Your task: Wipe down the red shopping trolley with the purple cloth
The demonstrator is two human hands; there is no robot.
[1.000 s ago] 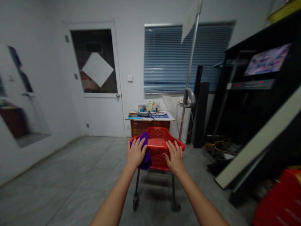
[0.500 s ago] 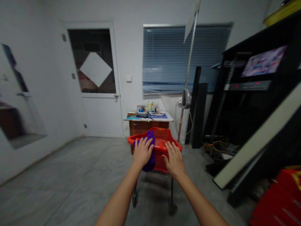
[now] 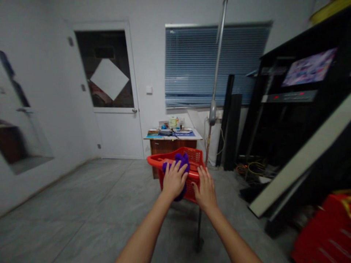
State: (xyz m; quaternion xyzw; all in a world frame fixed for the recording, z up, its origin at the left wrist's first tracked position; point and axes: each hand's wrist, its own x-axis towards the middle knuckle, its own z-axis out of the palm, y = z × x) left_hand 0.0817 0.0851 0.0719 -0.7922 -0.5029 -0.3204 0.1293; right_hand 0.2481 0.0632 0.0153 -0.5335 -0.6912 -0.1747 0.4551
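A red plastic shopping cart stands in front of me, its basket turned at a slight angle. A purple cloth is draped over the near rim and hangs down the basket's side. My left hand lies over the cloth and holds it against the rim; its fingertips show on top. My right hand rests at the right end of the rim, fingers stretched forward and thumb apart on the near side.
A grey metal pole with a rounded fitting rises behind the cart. Beyond it a small desk carries papers and small items. To the right are a dark rack, a leaning pale board and red boxes. A white door is at the left.
My left hand has slid to the right along the rim with the purple cloth. The cart has turned somewhat, and my right hand has shifted slightly right with its fingers closer together.
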